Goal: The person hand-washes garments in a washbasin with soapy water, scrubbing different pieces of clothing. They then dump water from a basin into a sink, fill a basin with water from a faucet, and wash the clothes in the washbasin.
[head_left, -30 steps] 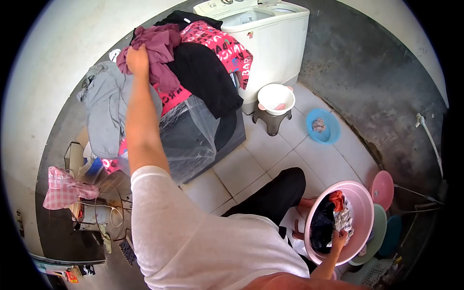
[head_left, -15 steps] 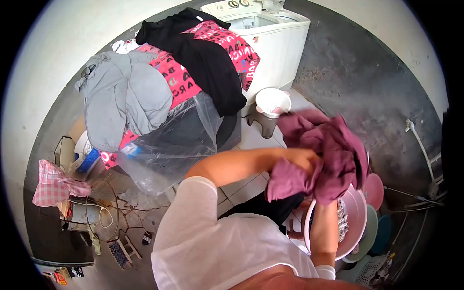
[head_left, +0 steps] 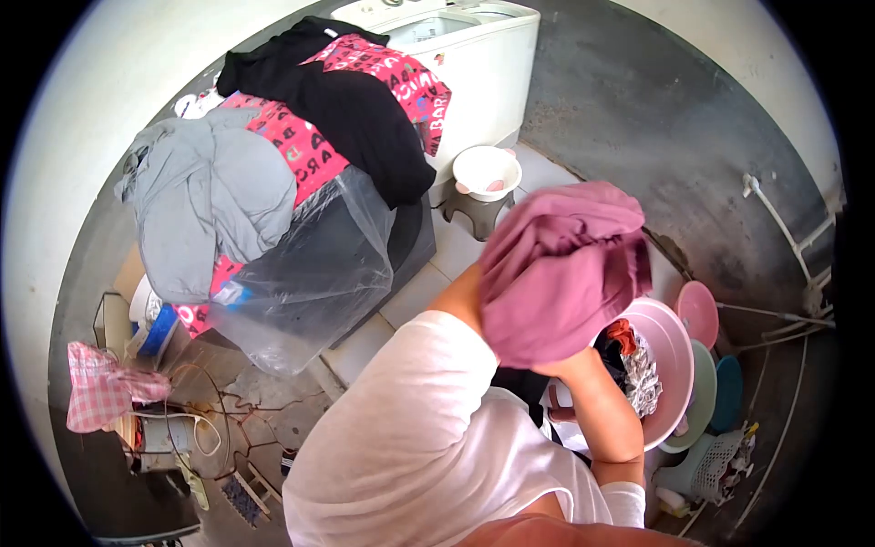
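A plum-coloured garment (head_left: 565, 264) is bunched up in front of me, held in the air by both hands. My left forearm (head_left: 461, 297) runs in behind the cloth, which hides my left hand and its fingers. At the garment's lower edge, my right hand (head_left: 558, 366) is closed on the fabric, with most of its fingers covered. Below and to the right of it stands a pink tub (head_left: 673, 383) holding silvery patterned cloth (head_left: 643, 383), a dark piece and a red-orange piece (head_left: 622, 335).
A white washing machine (head_left: 488, 77) stands at the back. Left of it, a covered stack bears a grey garment (head_left: 214, 187) and black clothing (head_left: 365, 118). A white basin (head_left: 488, 171) sits on a stool (head_left: 476, 217). Several basins and a white basket (head_left: 715, 469) are at right.
The plum garment has moved left and now covers my left hand, which showed gripping it before. More of the tub's contents is visible. The view has shifted slightly.
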